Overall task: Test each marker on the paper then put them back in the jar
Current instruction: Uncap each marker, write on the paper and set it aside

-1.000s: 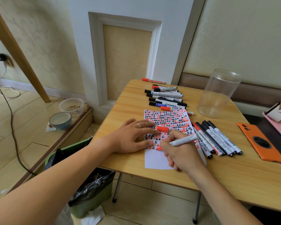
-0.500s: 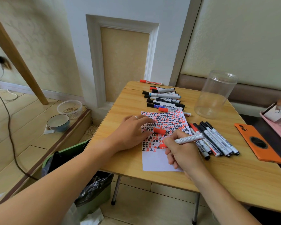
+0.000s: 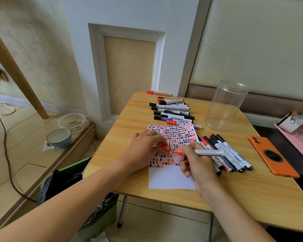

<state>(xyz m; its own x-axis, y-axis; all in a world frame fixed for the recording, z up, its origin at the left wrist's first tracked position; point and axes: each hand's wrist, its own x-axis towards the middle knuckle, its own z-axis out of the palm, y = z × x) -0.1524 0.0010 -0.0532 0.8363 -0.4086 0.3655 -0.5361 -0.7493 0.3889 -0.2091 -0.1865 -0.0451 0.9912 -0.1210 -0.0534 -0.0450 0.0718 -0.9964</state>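
Note:
A white paper (image 3: 171, 180) covered in red and black marks lies on the wooden table (image 3: 138, 116). My right hand (image 3: 197, 163) grips a red marker (image 3: 205, 152) held level just above the paper, its tip pointing left. My left hand (image 3: 143, 151) pinches the red cap (image 3: 164, 147), whose open end almost meets the tip. A clear jar (image 3: 224, 105) stands upright and empty at the back right. Several markers (image 3: 171, 109) lie in a pile behind the paper. Another group of markers (image 3: 229, 152) lies to the right of it.
An orange phone (image 3: 271, 156) lies on the right of the table, and a pink item (image 3: 297, 135) sits at the right edge. A green bin (image 3: 73, 193) with a black liner stands below the table's left edge. Two bowls (image 3: 59, 137) sit on the floor step at left.
My right hand has lifted the marker from writing to level. My left hand, which lay flat on the paper, has picked up the red cap and brought it to the tip.

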